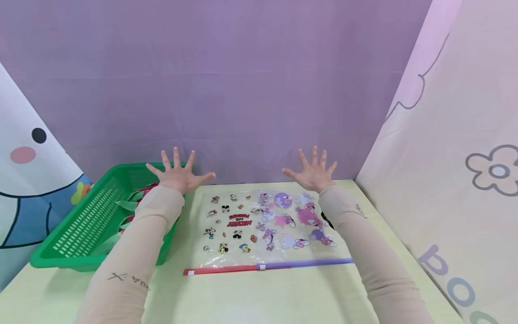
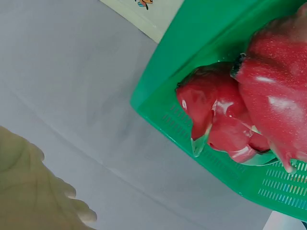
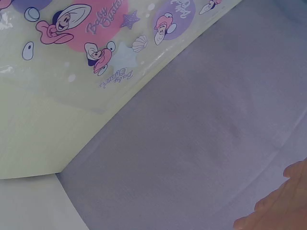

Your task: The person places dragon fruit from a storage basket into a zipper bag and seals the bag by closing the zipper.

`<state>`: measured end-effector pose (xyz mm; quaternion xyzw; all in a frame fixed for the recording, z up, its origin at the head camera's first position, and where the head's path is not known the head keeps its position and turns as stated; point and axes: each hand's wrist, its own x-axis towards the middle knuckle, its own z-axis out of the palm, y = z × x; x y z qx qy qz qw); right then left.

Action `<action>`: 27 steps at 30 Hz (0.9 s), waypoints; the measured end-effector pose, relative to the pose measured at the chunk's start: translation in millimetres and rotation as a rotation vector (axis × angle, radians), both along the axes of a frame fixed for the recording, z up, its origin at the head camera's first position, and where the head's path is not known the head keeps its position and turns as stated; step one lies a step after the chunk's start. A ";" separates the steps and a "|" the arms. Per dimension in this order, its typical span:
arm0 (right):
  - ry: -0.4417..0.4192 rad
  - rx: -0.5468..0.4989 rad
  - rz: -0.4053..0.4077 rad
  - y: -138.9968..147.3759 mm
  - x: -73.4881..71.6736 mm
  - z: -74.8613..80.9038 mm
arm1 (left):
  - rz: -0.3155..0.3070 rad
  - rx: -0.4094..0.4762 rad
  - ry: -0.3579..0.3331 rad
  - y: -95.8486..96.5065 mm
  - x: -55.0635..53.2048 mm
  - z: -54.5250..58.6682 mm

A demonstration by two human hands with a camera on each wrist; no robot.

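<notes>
My left hand (image 1: 178, 175) is held up with fingers spread, above the back right corner of a green basket (image 1: 64, 262). My right hand (image 1: 313, 174) is raised likewise, fingers apart, beyond the far edge of a clear zip bag with a purple slider strip (image 1: 307, 263). To its left lies another clear zip bag (image 1: 238, 222), printed with cartoon figures and edged by a red strip. Neither hand holds anything. In the left wrist view the basket contains glossy red objects (image 2: 283, 91) with pale green leaf-like tips; my left sleeve partly hides them in the head view.
Both bags lie flat side by side on a pale table (image 1: 226, 301). A purple cloth (image 1: 251, 90) hangs behind its back edge. Printed panels stand at the left and at the right (image 1: 445, 180). A small black thing (image 1: 327, 219) shows beside the right sleeve.
</notes>
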<state>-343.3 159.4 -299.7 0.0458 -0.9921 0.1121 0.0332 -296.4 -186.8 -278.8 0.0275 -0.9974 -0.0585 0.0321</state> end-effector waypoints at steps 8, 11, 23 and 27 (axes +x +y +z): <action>0.001 -0.029 -0.007 -0.4 0.2 -0.1 | -0.018 0.054 -0.022 -0.3 -2.2 5.8; 0.003 -0.040 -0.004 0.1 2.0 0.4 | -0.026 0.066 -0.060 2.5 -1.0 8.4; 0.153 -0.049 0.082 8.4 19.3 8.3 | -0.174 -0.043 -0.077 26.6 18.3 26.1; 0.164 -0.097 0.119 10.6 28.3 6.9 | -0.219 -0.064 -0.025 32.2 28.4 26.4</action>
